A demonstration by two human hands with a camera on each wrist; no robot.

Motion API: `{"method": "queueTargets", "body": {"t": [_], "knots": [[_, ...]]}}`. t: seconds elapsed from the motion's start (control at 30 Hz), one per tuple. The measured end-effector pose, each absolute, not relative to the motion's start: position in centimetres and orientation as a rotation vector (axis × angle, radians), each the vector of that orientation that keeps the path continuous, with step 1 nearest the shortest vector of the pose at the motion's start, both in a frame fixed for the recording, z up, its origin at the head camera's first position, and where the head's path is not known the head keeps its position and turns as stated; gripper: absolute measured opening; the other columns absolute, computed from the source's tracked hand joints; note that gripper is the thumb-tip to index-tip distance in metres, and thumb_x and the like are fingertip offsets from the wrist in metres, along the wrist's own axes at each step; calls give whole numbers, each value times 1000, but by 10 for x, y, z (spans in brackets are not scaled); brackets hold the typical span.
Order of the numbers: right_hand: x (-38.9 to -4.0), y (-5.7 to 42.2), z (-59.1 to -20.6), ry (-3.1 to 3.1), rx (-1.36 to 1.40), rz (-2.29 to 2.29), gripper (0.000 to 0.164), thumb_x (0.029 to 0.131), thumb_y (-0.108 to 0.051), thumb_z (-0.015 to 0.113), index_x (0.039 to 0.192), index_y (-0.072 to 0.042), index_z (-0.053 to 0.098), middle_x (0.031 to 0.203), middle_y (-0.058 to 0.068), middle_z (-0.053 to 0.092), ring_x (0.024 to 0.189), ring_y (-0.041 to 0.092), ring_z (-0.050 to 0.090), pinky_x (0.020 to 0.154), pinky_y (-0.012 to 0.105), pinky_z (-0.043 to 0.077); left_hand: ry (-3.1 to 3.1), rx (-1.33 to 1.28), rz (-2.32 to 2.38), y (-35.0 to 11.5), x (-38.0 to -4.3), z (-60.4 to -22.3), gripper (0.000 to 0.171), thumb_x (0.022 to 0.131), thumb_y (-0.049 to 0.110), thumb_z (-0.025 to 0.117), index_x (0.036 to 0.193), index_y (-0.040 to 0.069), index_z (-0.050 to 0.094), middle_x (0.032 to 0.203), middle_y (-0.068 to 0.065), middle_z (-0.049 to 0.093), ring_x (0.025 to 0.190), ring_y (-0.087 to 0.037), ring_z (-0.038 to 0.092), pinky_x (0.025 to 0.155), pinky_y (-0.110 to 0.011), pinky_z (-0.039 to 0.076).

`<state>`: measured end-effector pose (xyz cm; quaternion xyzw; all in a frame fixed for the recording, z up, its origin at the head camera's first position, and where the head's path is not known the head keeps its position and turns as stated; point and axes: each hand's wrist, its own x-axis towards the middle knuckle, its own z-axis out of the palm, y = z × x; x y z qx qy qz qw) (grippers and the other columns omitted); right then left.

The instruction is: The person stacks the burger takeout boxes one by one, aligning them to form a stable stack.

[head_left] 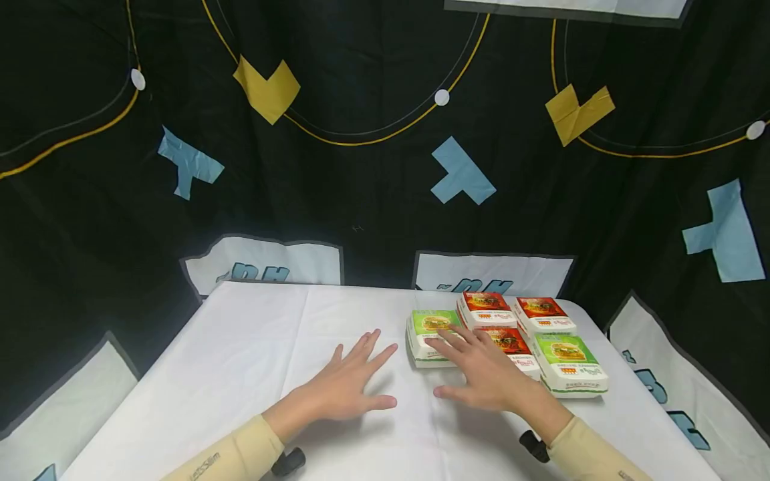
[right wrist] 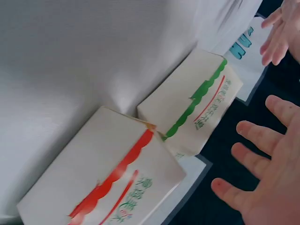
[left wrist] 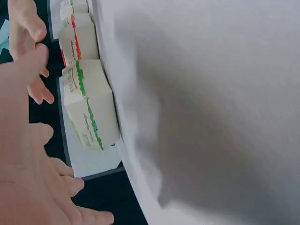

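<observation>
My left hand (head_left: 349, 382) hovers over the white tabletop with its fingers spread and nothing in it. To its right my right hand (head_left: 481, 374), also spread and holding nothing, overlaps the front of a green-topped burger box (head_left: 428, 354) and a red-topped burger box (head_left: 511, 342). The right wrist view has the fingers (right wrist: 253, 161) apart from a green-edged burger box (right wrist: 187, 103) and a red-edged one (right wrist: 93, 164). Behind stand two more red-topped boxes, one left (head_left: 486, 307) and one right (head_left: 544, 314). Another green-topped box (head_left: 570, 364) stands at the front right.
A white cloth covers the table (head_left: 240, 354), with its far edge close behind the boxes. A black curtain (head_left: 361, 200) hangs beyond, bearing blue tape pieces (head_left: 463, 172) and yellow cords. White printed sheets (head_left: 271, 260) show around the table's edges.
</observation>
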<state>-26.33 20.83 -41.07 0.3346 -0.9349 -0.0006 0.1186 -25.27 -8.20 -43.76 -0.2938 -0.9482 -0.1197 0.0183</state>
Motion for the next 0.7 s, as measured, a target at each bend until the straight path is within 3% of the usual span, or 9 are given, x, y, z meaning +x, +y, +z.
{"method": "queueTargets", "body": {"t": [0.17,0.27,0.33,0.47,0.7], "knots": [[-266,216,-411,-2678,986,8,73,80,-70,45,142,-34,33,141,-2,42,131,23,35,104,56,26,-2905,-905,-436,-73,-260,-438,82,79,75,40,146,30,24,152,-9,21,138,-27,23,105,-51,29],[-266,219,-410,-2690,943,13,70,81,-71,43,141,-35,35,139,-5,44,129,21,37,104,53,28,-2882,-886,-486,-68,-265,-437,74,82,65,49,143,25,34,148,-8,32,135,-26,31,104,-46,34],[-266,222,-410,-2703,901,35,68,80,-68,49,139,-36,37,138,-6,45,128,20,38,103,52,30,-2869,-880,-521,-65,-268,-436,70,83,60,52,141,23,37,145,-6,37,133,-24,34,105,-43,34],[-265,230,-412,-2716,825,62,67,79,-62,57,138,-37,39,137,-7,45,128,19,37,103,51,31,-2832,-885,-594,-59,-275,-436,65,84,56,54,137,21,41,140,-3,42,130,-21,38,105,-40,34],[-269,248,-415,-2713,781,78,68,78,-62,58,138,-34,41,141,-3,41,130,22,34,103,52,30,-2814,-890,-670,-48,-286,-433,66,84,55,55,138,20,39,136,1,43,128,-18,40,104,-38,35]]}}
